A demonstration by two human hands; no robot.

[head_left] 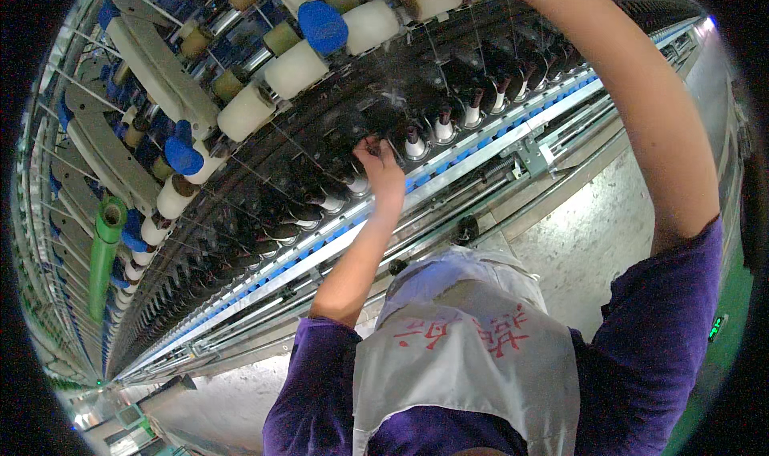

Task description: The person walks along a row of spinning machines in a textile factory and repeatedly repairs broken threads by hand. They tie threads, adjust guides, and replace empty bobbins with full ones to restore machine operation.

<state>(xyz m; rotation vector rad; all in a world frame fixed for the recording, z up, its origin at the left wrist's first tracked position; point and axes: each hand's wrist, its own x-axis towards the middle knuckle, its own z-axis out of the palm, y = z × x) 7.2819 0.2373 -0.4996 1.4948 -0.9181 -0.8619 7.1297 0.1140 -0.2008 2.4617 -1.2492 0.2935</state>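
Observation:
My left hand (378,158) reaches into the row of spindles on a spinning frame. Its thumb and fingers are bent together in a pinch at the dark top of one spindle; whatever lies between them is too small to make out. Just right of it stands a bobbin (415,145) with white yarn at its base and a dark top. Another such bobbin (444,128) follows along the same row. To the left of my hand, more white-wound bobbins (330,203) lean in view. My right forearm (633,72) stretches up to the top edge, and the hand is cut off there.
Above the spindles run white rollers (296,69) and blue knobs (323,27) on grey arms (144,68). A green tube (106,248) hangs at left. A metal rail with a blue strip (448,168) borders the spindles. The pale floor (589,216) lies beside the machine.

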